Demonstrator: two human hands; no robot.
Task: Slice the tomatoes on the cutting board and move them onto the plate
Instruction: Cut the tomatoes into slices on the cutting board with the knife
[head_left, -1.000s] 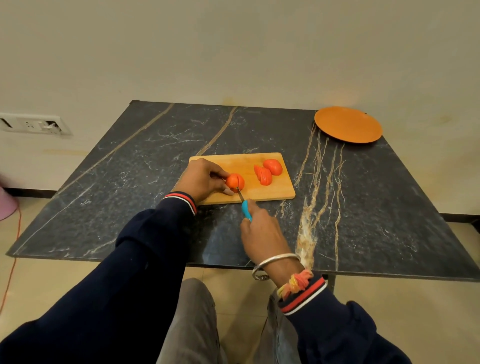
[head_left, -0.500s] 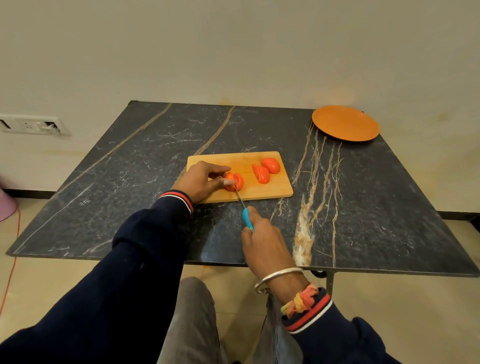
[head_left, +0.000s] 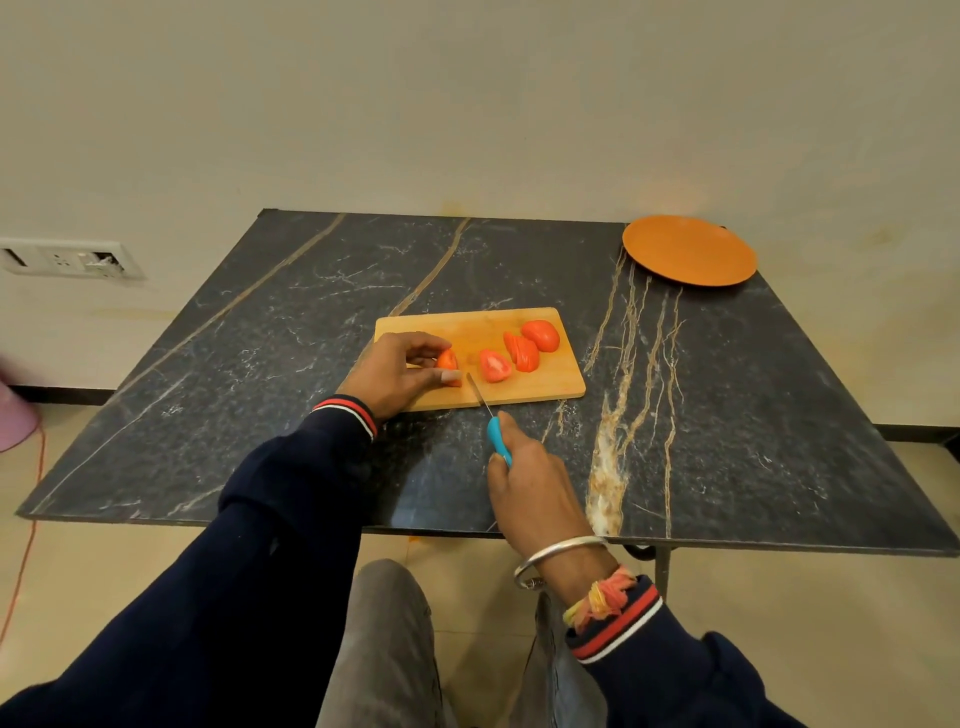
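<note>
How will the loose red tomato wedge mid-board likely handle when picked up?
The red tomato wedge lies flat on the wooden cutting board, cut face showing, so it probably won't roll. Its exposed flesh suggests it's slippery and soft.

The one view comes from a wide-angle camera worn on the person's head. It looks forward and down across the near edge of the dark tabletop (head_left: 260, 364) toward the plain wall (head_left: 467, 104) behind it. Both sleeves (head_left: 270, 519) reach in from the bottom edge, with the lap (head_left: 384, 649) straight below. The cutting board (head_left: 483, 332) lies close in at mid-frame, and the plate (head_left: 688, 249) at the far right corner.
</note>
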